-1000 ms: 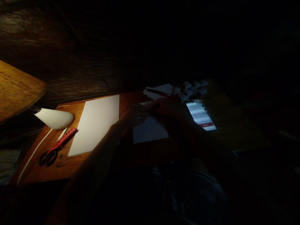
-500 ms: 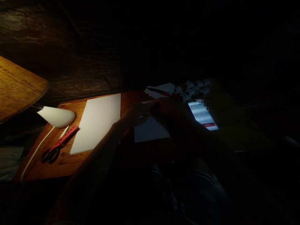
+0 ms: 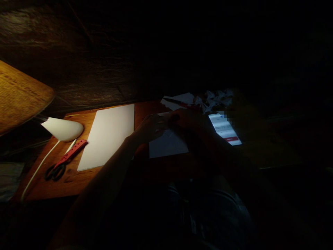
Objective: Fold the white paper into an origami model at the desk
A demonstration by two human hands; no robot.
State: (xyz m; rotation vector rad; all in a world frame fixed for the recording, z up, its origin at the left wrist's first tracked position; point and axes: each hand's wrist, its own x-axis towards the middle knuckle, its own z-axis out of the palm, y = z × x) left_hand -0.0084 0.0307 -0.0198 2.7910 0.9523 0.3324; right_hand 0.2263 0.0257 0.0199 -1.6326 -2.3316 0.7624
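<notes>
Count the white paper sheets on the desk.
3: a large sheet left of the left hand, a smaller one under it, a jagged-edged piece at the far edge; more may be hidden.

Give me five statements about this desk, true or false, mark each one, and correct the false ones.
1. The left hand and the right hand are both on a small white sheet of paper. True.
2. The phone lies to the left of the hands. False: it lies to their right, its screen lit.
3. The scissors lie on the large white sheet. False: they lie on the wooden table, left of that sheet.
4. Crumpled paper lies beyond the phone. True.
5. The desk lamp is off. False: it is on, lighting the table.
</notes>
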